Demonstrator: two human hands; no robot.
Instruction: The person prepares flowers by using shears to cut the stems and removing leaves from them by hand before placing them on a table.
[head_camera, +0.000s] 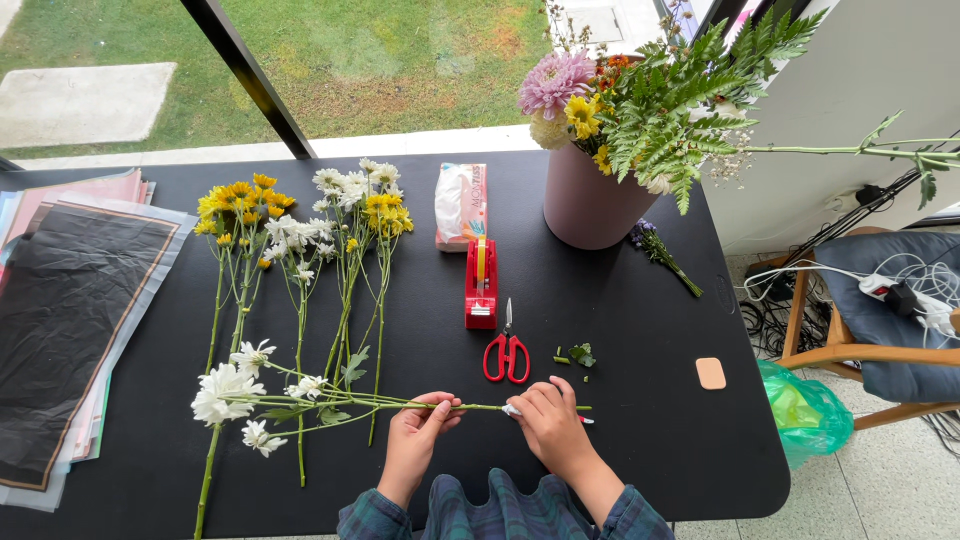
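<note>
My left hand (420, 428) pinches the green stem of a white flower sprig (232, 392) that lies sideways across the black table (640, 330), blooms to the left. My right hand (545, 415) grips the same stem near its cut end, together with a small white object whose red tip pokes out to the right. Red-handled scissors (506, 348) lie shut just beyond my right hand. Small green cuttings (578, 354) sit beside them.
Yellow and white flowers (300, 235) lie in rows at the left. A red tape dispenser (481, 284), a tissue pack (460, 205), a pink vase of flowers and fern (588, 200), a purple sprig (655, 245), stacked wrapping sheets (70, 300), a tan pad (711, 373), a chair (880, 300).
</note>
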